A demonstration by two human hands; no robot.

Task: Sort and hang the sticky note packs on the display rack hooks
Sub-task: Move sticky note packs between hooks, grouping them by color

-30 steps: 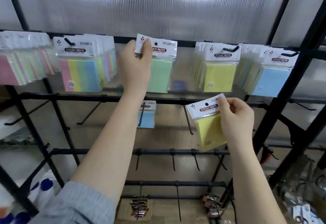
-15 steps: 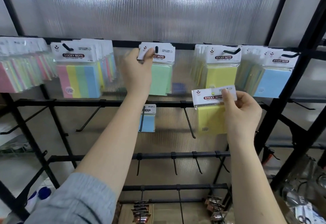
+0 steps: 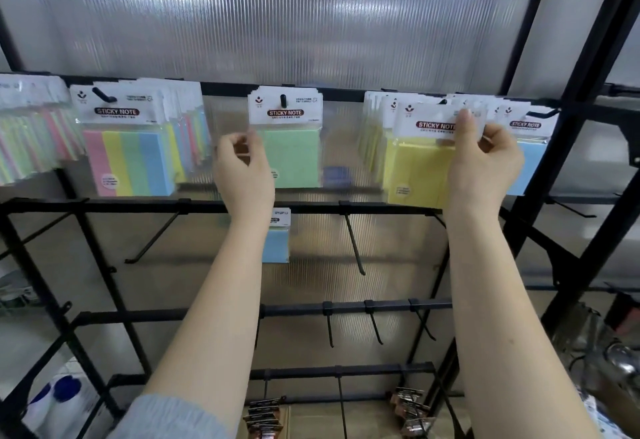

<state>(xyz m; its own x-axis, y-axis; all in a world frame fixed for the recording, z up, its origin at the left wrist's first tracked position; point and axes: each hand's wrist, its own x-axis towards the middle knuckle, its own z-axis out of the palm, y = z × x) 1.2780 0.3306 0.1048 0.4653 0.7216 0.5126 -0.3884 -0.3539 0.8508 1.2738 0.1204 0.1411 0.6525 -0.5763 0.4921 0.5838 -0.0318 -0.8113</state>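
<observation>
**Yellow pack raised to the top rail of the display rack**

The right hand (image 3: 485, 165) pinches the white header card of a yellow sticky note pack (image 3: 420, 168), thumb and fingers pressed on the card's right end. The pack is held up against the row of yellow packs (image 3: 375, 134) hanging from the top rail (image 3: 225, 87) of the black display rack; whether its hole is on a hook cannot be told, since the card is blurred there.

The left hand (image 3: 242, 168) is just below the top rail, its fingers loosely curled and its grip holding nothing, overlapping the lower left edge of the green pack (image 3: 291, 154). That green pack hangs on a hook (image 3: 283, 101) at the middle of the top rail.

Left of the green pack on the same rail hang multicolour striped packs (image 3: 128, 158). At the right end of the rail hang blue packs (image 3: 530, 158), just beside the right hand. Below the top rail, on the second rail, a single small blue pack (image 3: 277, 241) hangs, partly hidden by the left forearm. Bare hooks (image 3: 355, 244) stick out from the lower rails.
</observation>
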